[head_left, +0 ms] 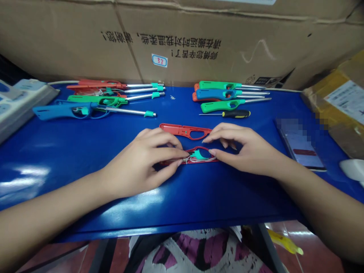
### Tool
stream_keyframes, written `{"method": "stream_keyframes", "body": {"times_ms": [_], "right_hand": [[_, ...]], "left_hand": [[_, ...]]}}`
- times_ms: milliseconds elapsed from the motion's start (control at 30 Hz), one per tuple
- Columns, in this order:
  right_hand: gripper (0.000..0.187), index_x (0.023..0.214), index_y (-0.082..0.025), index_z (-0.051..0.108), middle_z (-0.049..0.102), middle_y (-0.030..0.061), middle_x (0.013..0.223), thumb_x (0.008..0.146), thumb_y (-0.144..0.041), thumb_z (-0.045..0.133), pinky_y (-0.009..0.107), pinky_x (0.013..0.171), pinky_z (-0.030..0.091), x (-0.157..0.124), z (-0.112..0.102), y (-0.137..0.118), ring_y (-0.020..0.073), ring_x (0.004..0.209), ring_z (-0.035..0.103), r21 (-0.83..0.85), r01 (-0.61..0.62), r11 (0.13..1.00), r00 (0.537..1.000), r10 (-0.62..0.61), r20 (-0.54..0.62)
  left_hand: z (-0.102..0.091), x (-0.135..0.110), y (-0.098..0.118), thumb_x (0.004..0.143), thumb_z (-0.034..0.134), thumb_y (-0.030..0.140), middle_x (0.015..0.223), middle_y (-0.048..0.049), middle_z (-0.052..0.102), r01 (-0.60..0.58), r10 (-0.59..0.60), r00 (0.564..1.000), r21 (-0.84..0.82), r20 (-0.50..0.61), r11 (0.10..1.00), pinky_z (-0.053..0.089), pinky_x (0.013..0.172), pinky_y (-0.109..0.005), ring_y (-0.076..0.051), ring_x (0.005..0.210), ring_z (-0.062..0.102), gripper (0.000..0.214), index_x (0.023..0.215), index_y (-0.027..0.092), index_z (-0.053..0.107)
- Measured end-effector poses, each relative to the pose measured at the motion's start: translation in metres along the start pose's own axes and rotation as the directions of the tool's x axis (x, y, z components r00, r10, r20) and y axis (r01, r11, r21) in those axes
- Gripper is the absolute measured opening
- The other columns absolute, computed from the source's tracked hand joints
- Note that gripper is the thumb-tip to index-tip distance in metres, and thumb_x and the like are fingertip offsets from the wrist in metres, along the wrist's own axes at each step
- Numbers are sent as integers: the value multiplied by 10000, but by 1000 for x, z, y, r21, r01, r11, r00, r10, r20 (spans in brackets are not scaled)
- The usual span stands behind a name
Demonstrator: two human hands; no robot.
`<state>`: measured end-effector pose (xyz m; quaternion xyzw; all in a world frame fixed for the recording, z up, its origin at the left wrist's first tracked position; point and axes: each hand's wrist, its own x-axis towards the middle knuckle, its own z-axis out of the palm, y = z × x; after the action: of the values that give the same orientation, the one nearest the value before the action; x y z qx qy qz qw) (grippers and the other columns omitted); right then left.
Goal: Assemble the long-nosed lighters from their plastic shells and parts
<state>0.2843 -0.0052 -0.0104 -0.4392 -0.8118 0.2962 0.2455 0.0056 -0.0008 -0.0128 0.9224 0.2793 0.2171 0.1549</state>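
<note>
An opened red lighter half-shell point(196, 162) lies on the blue table, with a teal trigger point(200, 154) and thin pale wires inside it. My left hand point(146, 159) is closed over its left part, thumb and fingertips pinching there; the fingers hide much of that end. At the right end, the thumb of my right hand point(241, 148) touches the shell near the trigger loop. Its fingers are apart and curved, with the index fingertip close to the second red half-shell point(178, 130). That second half lies just behind, its inner side facing up.
At back left lie several part-open lighters with a blue one point(59, 110) in front. Closed lighters, one green point(218, 105), and a screwdriver point(237, 113) are at back right. A phone point(301, 142) lies at right. A cardboard box point(182, 22) stands behind; a power strip point(22, 100) sits left.
</note>
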Motion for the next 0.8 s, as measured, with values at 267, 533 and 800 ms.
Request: {"method": "stream_keyframes", "body": {"times_ms": [267, 533, 800], "right_hand": [[281, 1138, -232, 711, 636, 31, 1023, 861, -191, 687, 268, 645, 420, -1, 2, 2, 130, 780, 529, -16, 4, 1000, 994, -3, 114], [208, 1061, -200, 725, 623, 17, 892, 870, -187, 643, 276, 614, 393, 1, -6, 3, 123, 717, 506, -23, -29, 999, 995, 31, 95], [192, 1066, -216, 704, 667, 21, 892, 908, -223, 596, 280, 613, 397, 1, -6, 3, 129, 703, 523, -12, -123, 992, 972, 123, 201]], "left_hand": [[7, -3, -1, 1013, 535, 239, 1276, -86, 643, -123, 103, 987, 163, 126, 979, 426, 922, -409, -259, 1152, 587, 326, 1303, 282, 677], [0, -1, -1, 992, 548, 217, 1189, -73, 689, -123, 116, 992, 136, 56, 983, 433, 849, -377, -234, 1047, 626, 248, 1176, 240, 713], [-13, 3, -8, 974, 489, 271, 866, -53, 720, -129, 96, 988, 296, 123, 946, 408, 684, -363, -215, 786, 608, 235, 924, 206, 709]]}}
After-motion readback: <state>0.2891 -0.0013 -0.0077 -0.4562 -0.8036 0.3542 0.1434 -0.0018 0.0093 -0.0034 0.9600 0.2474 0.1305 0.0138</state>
